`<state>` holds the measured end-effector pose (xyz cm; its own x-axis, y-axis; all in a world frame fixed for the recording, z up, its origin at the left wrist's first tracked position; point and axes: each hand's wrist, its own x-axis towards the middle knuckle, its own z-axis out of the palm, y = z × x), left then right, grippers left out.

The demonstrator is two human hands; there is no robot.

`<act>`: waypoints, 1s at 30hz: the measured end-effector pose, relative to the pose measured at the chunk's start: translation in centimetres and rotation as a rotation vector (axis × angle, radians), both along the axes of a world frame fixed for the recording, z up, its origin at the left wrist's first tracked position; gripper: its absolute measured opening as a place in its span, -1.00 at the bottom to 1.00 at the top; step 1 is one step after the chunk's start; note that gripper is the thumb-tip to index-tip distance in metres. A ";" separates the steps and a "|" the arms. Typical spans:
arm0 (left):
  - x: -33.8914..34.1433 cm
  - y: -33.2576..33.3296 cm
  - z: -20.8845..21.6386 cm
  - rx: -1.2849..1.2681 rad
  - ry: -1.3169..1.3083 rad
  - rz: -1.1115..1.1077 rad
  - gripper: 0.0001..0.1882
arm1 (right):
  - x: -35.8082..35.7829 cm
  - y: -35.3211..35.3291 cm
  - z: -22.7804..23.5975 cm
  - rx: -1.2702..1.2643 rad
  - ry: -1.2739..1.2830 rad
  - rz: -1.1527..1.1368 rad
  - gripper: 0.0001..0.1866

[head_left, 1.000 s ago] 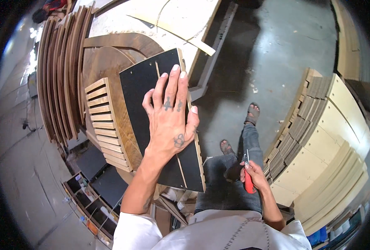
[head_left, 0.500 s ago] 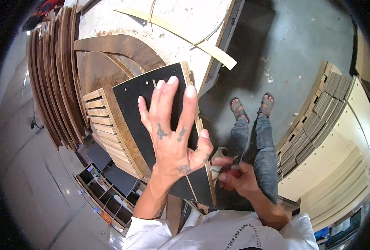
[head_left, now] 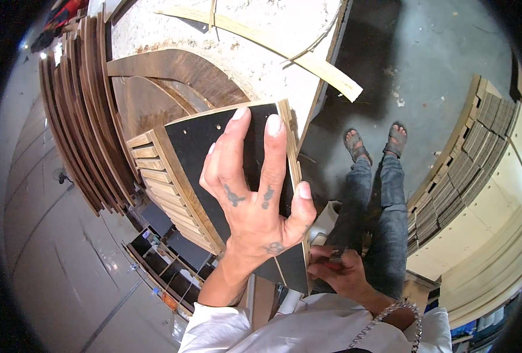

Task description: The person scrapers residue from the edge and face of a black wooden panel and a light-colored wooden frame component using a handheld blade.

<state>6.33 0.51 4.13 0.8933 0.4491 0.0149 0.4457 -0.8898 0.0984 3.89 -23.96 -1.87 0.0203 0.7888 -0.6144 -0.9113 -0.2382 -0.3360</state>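
My left hand (head_left: 254, 207) lies over a tilted black-faced wooden panel (head_left: 185, 140), fingers spread and stretched, thumb by the right edge. The panel has light ply edges and small holes, and a row of light wooden slats (head_left: 162, 187) runs along its left side. Low beside the panel's right edge, my right hand (head_left: 350, 275) is closed around a red-handled tool (head_left: 334, 266). Motion blur and the fingers hide most of that tool, so its kind does not show.
The white, dusty bench top (head_left: 261, 26) carries a curved brown wooden piece (head_left: 178, 66) and a pale wood strip (head_left: 326, 69). Long curved brown boards (head_left: 75, 117) stand at the left. Stacked pale panels (head_left: 484, 206) stand at the right. My feet (head_left: 355, 144) are on the grey floor.
My right hand has moved toward the panel's edge, bringing the red-handled tool with it. My left hand's fingers have drawn closer together on the panel. The view has shifted slightly.
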 end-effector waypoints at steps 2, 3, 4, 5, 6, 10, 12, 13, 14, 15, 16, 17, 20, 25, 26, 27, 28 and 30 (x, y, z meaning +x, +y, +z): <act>-0.1 0.0 0.1 -0.013 -0.005 0.028 -0.31 | 0.5 0.4 0.3 0.025 -0.008 0.003 -0.58; -0.2 0.1 0.0 -0.018 -0.046 0.010 -0.36 | 0.4 0.4 0.4 0.021 -0.011 0.006 -0.58; -0.2 0.2 -0.1 -0.023 -0.087 -0.007 -0.40 | 0.1 0.3 0.4 0.024 -0.032 -0.007 -0.59; -0.1 0.3 -0.1 -0.026 -0.090 -0.003 -0.40 | -0.2 0.1 0.2 0.026 -0.052 -0.020 -0.59; -0.2 0.5 -0.3 -0.028 -0.113 -0.019 -0.43 | -0.1 0.2 0.0 0.021 -0.141 0.052 -0.57; -1.7 1.4 -0.4 -0.170 -0.258 0.000 -0.53 | 1.5 2.9 0.9 0.087 -0.551 -0.142 -0.41; -2.5 2.0 -0.8 -0.382 -0.507 0.156 -0.36 | 3.8 5.8 1.5 0.050 -1.032 -0.166 -0.27; -2.5 1.8 -2.1 -0.575 -0.753 0.248 -0.35 | 4.7 6.8 1.2 0.017 -1.081 -0.097 -0.19; -2.9 2.0 -1.8 -0.679 -0.847 0.290 -0.36 | 5.5 8.7 1.5 -0.015 -1.104 -0.136 -0.18; -3.0 2.1 -2.1 -0.812 -0.955 0.328 -0.36 | 6.5 10.4 1.4 -0.032 -1.203 -0.204 -0.28; -3.0 2.0 -1.9 -0.871 -1.002 0.357 -0.37 | 7.0 11.7 1.4 -0.044 -1.183 -0.202 -0.38; -3.0 2.0 -2.3 -0.890 -1.015 0.356 -0.37 | 7.5 12.4 1.2 -0.071 -1.175 -0.199 -0.46; -3.5 2.5 -2.0 -0.887 -0.989 0.337 -0.33 | 8.7 12.9 2.1 -0.119 -0.870 -0.117 -0.63; -3.1 2.9 -2.2 -0.909 -1.009 0.272 -0.33 | 10.9 12.6 1.2 0.029 -0.982 -0.128 -0.64; -2.9 2.9 -2.3 -0.902 -1.016 0.241 -0.34 | 11.4 12.9 0.6 0.054 -0.946 -0.147 -0.60; -3.2 3.1 -2.7 -0.891 -1.019 0.215 -0.35 | 12.2 13.5 1.4 -0.019 -0.957 -0.050 -0.55; -2.8 3.0 -2.9 -0.889 -1.036 0.224 -0.37 | 12.8 13.9 2.1 -0.048 -1.085 0.013 -0.51; -2.5 3.3 -3.3 -0.890 -1.051 0.166 -0.39 | 13.4 15.0 2.2 -0.106 -1.249 0.063 -0.43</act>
<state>3.85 3.84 0.82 0.5771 0.7610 0.2963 -0.0973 -0.2961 0.9502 17.31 -8.96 0.36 0.5973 0.7576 -0.2631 0.0290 -0.3482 -0.9370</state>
